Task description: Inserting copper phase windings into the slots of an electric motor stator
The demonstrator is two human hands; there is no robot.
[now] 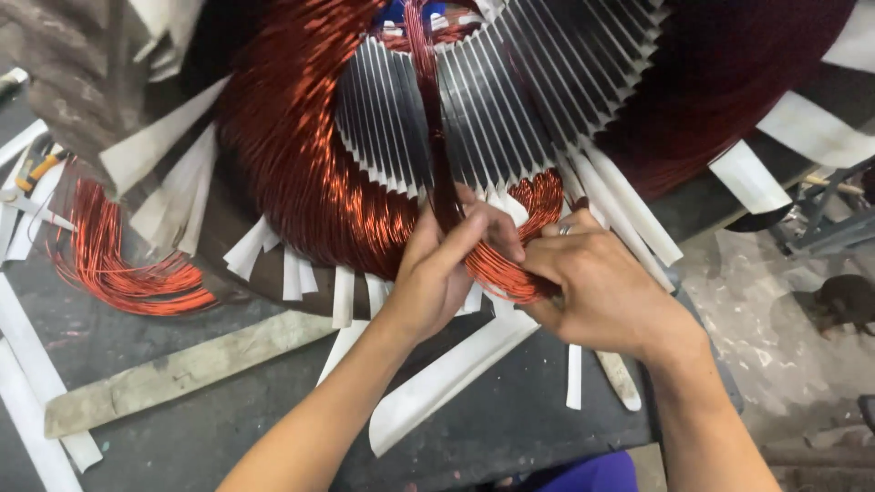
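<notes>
1. Copper wire fills both your hands: your left hand (pixel 437 264) is closed on a bundle of copper wire (pixel 506 264) where it leaves the slotted core, thumb pointing up along the strand and fingers curled round it.
2. Your right hand (pixel 597 287) is closed on the same bundle from the other side, knuckles up, with a ring (pixel 564 230) showing on one finger. The two hands touch each other over the loop.
3. That bundle sits at the near rim of the stator core (pixel 492 100), a large round body with many narrow grey slots (pixel 392 118) fanning away from you. A thin strand of the wire runs up one slot from your left thumb towards the far side.
4. Thick copper windings (pixel 292 146) curve round the core to the left of your hands, and darker windings (pixel 729 82) lie to the right.
5. White insulating paper strips (pixel 629 210) stick out of the slots all along the near rim, just beside and under your hands; one long strip (pixel 447 374) lies on the bench below your left wrist.
6. Further out on the dark bench (pixel 182 437), a loose hank of copper wire (pixel 118 264) lies near the left edge, well apart from the core.
7. A flat wooden stick (pixel 182 369) lies slanted on the bench between that hank and your left forearm.
8. Pliers with yellow handles (pixel 36 169) lie at the far left edge.
</notes>
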